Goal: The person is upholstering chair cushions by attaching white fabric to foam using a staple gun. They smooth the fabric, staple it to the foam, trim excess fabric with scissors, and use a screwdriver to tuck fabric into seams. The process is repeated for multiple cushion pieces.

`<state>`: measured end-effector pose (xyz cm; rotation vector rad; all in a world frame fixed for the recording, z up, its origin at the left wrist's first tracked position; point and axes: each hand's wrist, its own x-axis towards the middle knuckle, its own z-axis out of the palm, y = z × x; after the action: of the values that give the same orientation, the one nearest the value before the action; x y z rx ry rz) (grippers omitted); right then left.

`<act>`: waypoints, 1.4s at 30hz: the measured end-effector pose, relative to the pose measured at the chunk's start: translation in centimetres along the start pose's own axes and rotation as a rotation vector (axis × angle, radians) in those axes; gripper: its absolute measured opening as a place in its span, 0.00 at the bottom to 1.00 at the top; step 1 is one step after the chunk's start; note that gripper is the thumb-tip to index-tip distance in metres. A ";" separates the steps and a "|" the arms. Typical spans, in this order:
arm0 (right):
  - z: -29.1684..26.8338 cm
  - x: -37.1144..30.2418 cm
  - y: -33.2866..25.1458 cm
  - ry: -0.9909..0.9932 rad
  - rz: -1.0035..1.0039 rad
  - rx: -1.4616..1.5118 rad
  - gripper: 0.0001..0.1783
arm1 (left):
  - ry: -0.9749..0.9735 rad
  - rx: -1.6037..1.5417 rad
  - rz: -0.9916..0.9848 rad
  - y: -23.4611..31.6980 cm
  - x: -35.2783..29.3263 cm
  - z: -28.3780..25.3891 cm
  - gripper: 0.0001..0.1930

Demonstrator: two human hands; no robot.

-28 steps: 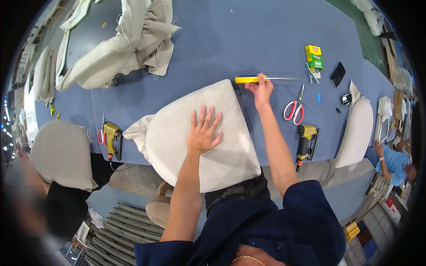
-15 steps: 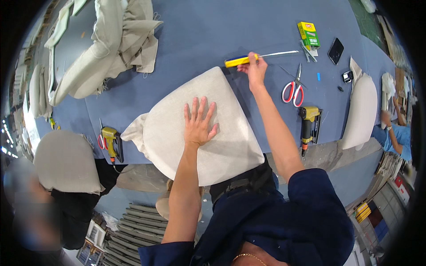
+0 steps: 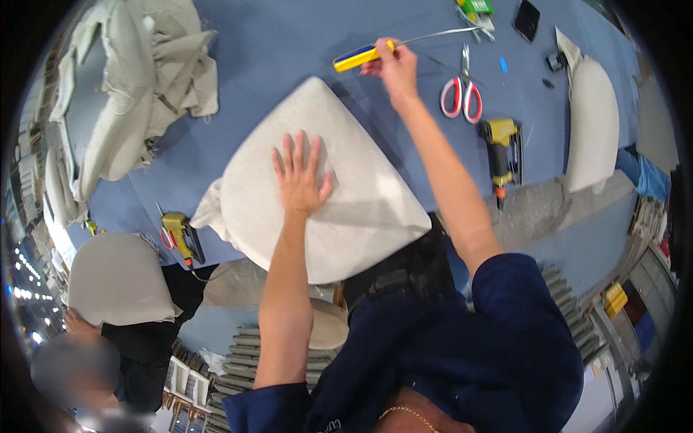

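A cushion (image 3: 354, 166) covered in beige fabric lies at the table's near edge, with gathered cloth at its left side. My left hand (image 3: 299, 180) rests flat on top of it, fingers spread. Beyond the cushion's far right side, my right hand (image 3: 393, 72) is closed around the yellow and blue handle of a screwdriver-like tool (image 3: 354, 59). Its long thin metal shaft points to the right, toward some staple strips; the exact tip shape is too small to tell. Red-and-white-handled scissors (image 3: 463, 94) lie to the right of that hand.
A staple gun (image 3: 499, 148) lies right of the cushion, another (image 3: 180, 234) to the left. Beige fabric pieces (image 3: 162, 79) heap at the far left. A phone (image 3: 527, 20), a green box (image 3: 476, 6) and a second cushion (image 3: 593, 123) are rightward. Another person holds a cushion (image 3: 119, 281).
The whole view has shifted, so the table's things sit higher in it. The tool's shaft slants more steeply. My left hand stays on the cushion and my right hand keeps its grip.
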<state>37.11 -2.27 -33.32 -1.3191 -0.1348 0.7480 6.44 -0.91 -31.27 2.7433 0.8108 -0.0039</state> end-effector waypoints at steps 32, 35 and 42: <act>-25.7 -31.5 3.9 0.564 0.228 -0.092 0.15 | 0.169 0.056 0.113 1.0 -0.5 0.4 0.37; -26.8 -31.0 2.8 0.526 0.253 -0.124 0.15 | 0.169 0.057 0.120 1.1 -0.5 0.7 0.37; -25.9 -30.9 2.6 0.483 0.230 -0.115 0.13 | 0.166 0.070 0.128 1.2 -0.3 0.4 0.37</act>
<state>25.21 -40.86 -33.07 -1.6069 0.3712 0.5989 6.84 -2.10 -31.31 2.8861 0.6861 0.2289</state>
